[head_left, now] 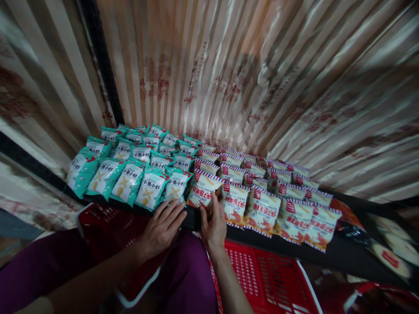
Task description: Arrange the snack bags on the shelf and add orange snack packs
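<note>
My left hand [166, 224] lies with its fingers stretched out over the front edge of the black shelf [193, 218]. Its fingertips come up to the bottom of a teal snack bag [176, 185]. At the front of the neighbouring rows, my right hand [214, 224] has thumb and index finger at the lower corner of a white snack bag with red print [204, 187] and a striped top edge. The corner lies between those two fingers. Teal bags [127, 181] stand in several rows to the left, white bags [262, 209] in several rows to the right.
Red plastic baskets [268, 274] are below the shelf, under both hands. A dark upright post [101, 56] and striped, printed sheeting [209, 65] rise behind the bags. On the right end lie an orange-and-dark packet [350, 222] and pale round-ended packs [391, 259].
</note>
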The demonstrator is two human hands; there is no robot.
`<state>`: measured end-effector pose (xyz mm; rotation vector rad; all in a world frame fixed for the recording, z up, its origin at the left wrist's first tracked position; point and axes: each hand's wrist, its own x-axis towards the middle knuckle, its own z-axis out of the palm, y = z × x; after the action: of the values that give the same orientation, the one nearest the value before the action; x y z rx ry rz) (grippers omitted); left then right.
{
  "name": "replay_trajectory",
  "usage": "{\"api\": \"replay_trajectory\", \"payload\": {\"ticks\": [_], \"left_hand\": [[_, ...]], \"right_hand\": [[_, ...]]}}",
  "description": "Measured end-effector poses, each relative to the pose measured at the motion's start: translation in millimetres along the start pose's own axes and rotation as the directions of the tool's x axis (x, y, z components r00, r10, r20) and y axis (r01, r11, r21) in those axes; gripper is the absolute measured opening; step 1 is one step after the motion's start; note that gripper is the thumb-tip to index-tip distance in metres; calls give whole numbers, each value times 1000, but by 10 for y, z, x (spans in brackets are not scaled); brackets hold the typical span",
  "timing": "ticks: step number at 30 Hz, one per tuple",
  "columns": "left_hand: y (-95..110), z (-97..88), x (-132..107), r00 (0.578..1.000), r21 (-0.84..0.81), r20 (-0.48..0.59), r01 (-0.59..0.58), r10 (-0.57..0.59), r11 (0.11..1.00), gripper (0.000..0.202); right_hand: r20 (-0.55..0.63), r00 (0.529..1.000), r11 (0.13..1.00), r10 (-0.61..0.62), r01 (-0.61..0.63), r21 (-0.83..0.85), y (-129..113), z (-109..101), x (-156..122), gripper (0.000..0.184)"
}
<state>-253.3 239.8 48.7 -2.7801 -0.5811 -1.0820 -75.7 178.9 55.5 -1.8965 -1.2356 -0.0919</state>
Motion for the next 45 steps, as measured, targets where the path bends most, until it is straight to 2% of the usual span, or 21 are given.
{"api": "replay_trajectory", "payload": {"ticks": [5,9,13,16,19,25,32,36,40,45], "left_hand": [[54,190,287,998,34,-55,-29,30,999,47],[112,327,486,998,76,-52,-34,38,996,48],[141,375,534,1000,95,-7,-2,3,995,48],[150,375,520,1000,86,6,3,-4,996,47],[160,380,513,1000,92,2,7,-7,996,48],[172,419,510,1000,111,14,15,-16,994,48],[192,422,514,999,148,6,33,-34,988,46],[211,412,537,999,179,-9,40,-39,983,47],[221,413,552,998,175,-40,51,-44,983,46],[224,431,539,998,160,-27,53,-49,986,48]], "right_hand": [[29,999,996,-43,41,85,46,36,2,51],[13,998,982,-67,63,175,60,67,-13,49],[94,993,934,77,-105,342,24,8,-7,52],[147,963,840,224,-267,472,-32,-71,77,61],[184,935,765,303,-354,537,-76,-118,234,72],[285,887,703,362,-461,541,-81,-71,475,87],[340,892,711,298,-445,544,-71,-29,465,86],[319,895,702,311,-443,558,-71,-30,520,79],[259,911,712,320,-412,570,-99,-64,707,73],[299,859,644,416,-510,570,-69,-54,929,82]]}}
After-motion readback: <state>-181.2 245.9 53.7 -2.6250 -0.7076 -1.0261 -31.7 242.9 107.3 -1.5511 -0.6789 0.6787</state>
